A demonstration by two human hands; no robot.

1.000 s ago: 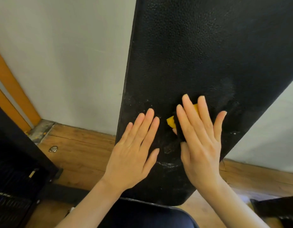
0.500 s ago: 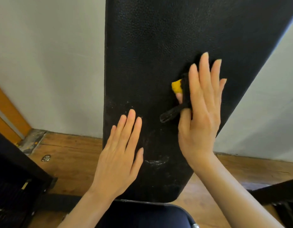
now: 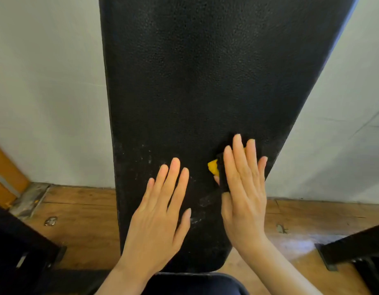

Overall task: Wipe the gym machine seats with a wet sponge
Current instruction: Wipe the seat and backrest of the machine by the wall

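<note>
Hands, two: left hand (image 3: pixel 156 218) flat, fingers together, on one black textured vinyl backrest pad (image 3: pixel 205 81); right hand (image 3: pixel 244 194), fingers straight, presses one yellow-and-black sponge (image 3: pixel 214 168).

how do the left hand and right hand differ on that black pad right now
The left hand lies bare on the black pad, while the right hand presses a yellow and black sponge against it. The left hand sits lower and nearer the pad's left edge; the right hand reaches higher, nearer its right edge. Both have straight fingers pointing up the pad.
</note>
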